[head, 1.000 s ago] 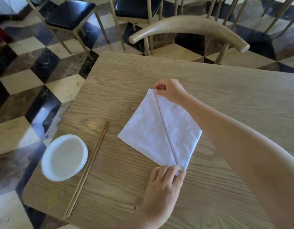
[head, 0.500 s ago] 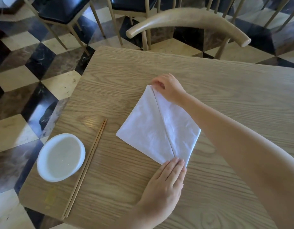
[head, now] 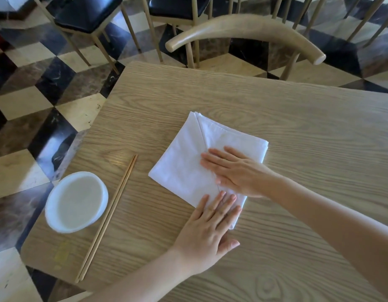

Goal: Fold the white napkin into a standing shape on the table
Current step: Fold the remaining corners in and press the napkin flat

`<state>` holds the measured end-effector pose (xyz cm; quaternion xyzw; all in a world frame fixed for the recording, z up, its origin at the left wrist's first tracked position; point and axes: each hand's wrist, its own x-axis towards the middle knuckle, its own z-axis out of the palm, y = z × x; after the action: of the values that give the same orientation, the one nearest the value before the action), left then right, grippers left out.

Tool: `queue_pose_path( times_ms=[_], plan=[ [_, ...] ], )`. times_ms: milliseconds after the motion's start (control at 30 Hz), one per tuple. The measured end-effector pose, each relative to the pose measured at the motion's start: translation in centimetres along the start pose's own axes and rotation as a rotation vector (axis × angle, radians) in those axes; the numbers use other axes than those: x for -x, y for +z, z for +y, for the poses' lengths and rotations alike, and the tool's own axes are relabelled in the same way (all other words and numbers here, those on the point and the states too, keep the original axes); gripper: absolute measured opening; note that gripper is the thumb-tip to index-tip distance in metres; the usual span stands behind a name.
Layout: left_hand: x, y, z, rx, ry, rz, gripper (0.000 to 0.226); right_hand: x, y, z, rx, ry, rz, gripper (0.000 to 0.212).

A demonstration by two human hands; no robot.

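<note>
The white napkin [head: 184, 162] lies flat on the wooden table [head: 297, 118], folded into a diamond with two flaps meeting along a centre seam. My right hand [head: 234, 170] rests flat on the napkin's right half, fingers spread and pointing left across the seam. My left hand [head: 208, 227] lies flat on the napkin's near corner, fingers pointing away from me. Neither hand grips anything. The far corner of the napkin is uncovered.
A white bowl [head: 76, 202] sits near the table's left edge, with a pair of wooden chopsticks [head: 108, 216] lying beside it on its right. A curved wooden chair back [head: 243, 27] stands beyond the far edge. Other chairs stand on the checkered floor.
My right hand has left the napkin's far corner and come down flat onto its middle. My left hand has slid a little further onto the near corner.
</note>
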<state>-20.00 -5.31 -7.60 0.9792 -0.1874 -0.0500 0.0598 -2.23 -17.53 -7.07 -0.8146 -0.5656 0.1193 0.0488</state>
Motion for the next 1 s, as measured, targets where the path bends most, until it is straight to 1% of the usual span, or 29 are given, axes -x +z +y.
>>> queue_pose_path(
  times_ms=[133, 200, 300, 367, 467, 533, 567, 633, 667, 733, 800, 867, 933, 1000],
  plan=[
    [-0.1, -0.2, 0.0, 0.0, 0.012, -0.017, 0.063, -2.5, -0.5, 1.4, 0.024, 0.059, 0.007, 0.071],
    [-0.1, -0.1, 0.0, -0.006, 0.014, -0.015, 0.063, -4.0, -1.2, 2.0, 0.041, 0.091, 0.019, 0.068],
    [0.0, -0.1, 0.1, -0.009, 0.008, -0.02, 0.063, -6.3, -1.8, 2.7, 0.083, 0.167, 0.033, 0.057],
    [-0.1, -0.2, 0.1, -0.013, 0.009, -0.022, 0.063, -7.3, -1.9, 3.0, 0.117, 0.211, 0.041, 0.056],
    [-0.1, -0.3, 0.2, -0.043, 0.008, -0.018, 0.064, -8.2, -2.3, 3.1, 0.115, 0.244, 0.009, 0.056],
    [-0.1, -0.3, 0.2, -0.05, 0.009, -0.025, 0.064, -7.9, -2.8, 2.6, 0.026, 0.271, 0.012, 0.055],
    [-0.1, -0.3, 0.2, -0.046, 0.009, -0.03, 0.064, -7.3, -3.1, 2.3, -0.036, 0.275, 0.039, 0.054],
    [-0.1, -0.2, 0.2, -0.037, 0.007, -0.026, 0.064, -5.1, -3.5, 1.5, -0.132, 0.228, 0.08, 0.053],
    [-0.1, -0.1, 0.2, -0.03, 0.009, -0.019, 0.063, -3.4, -3.4, 1.0, -0.15, 0.195, 0.067, 0.054],
    [-0.2, 0.1, 0.2, -0.018, 0.01, -0.011, 0.063, 0.0, -2.6, 0.3, -0.106, 0.136, 0.008, 0.063],
    [-0.1, 0.1, 0.2, -0.031, 0.007, -0.019, 0.064, 1.9, -1.5, 0.2, -0.011, 0.13, -0.028, 0.069],
    [-0.2, 0.0, 0.1, -0.043, 0.007, -0.024, 0.064, 1.4, -0.9, 1.1, 0.009, 0.183, -0.018, 0.067],
    [0.0, 0.0, 0.1, -0.035, 0.012, -0.028, 0.064, -0.6, -1.0, 2.2, 0.003, 0.247, 0.002, 0.07],
    [0.0, 0.0, 0.1, -0.025, 0.017, -0.029, 0.064, -2.3, -1.2, 3.5, 0.045, 0.269, 0.03, 0.072]
  ],
)
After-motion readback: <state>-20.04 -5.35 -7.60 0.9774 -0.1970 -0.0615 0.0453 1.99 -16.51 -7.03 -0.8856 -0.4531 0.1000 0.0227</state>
